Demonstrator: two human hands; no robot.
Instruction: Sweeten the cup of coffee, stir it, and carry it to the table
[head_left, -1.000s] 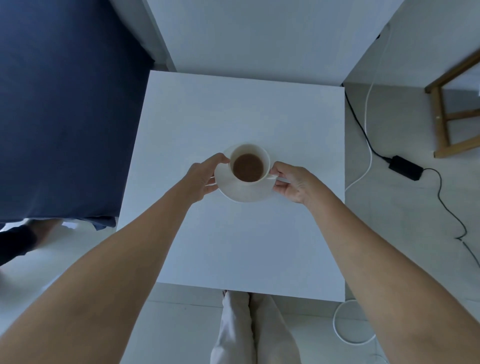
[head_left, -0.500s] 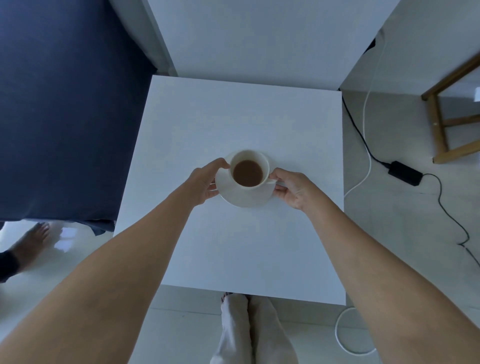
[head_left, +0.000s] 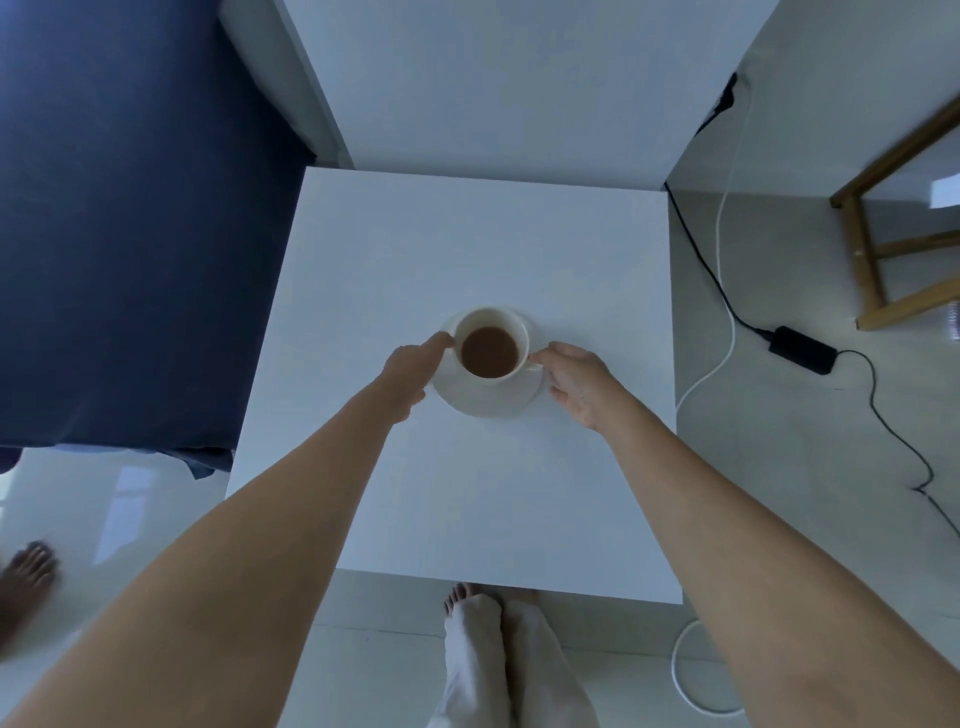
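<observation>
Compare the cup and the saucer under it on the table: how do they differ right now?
The cup is deep and holds brown coffee; the saucer is shallow and flat, holding only the cup. The cup sits toward the saucer's far side, so more of the saucer shows on the near side. The left hand touches the cup's side, while the right hand is at the saucer's edge near the handle. Both are plain white and round.

The cup (head_left: 491, 344) stands on the saucer (head_left: 488, 396), and the saucer is on the table (head_left: 467, 249). The left hand (head_left: 413, 366) is at its left side, the right hand (head_left: 574, 382) at its right. A stool (head_left: 883, 228) stands right of the table.
</observation>
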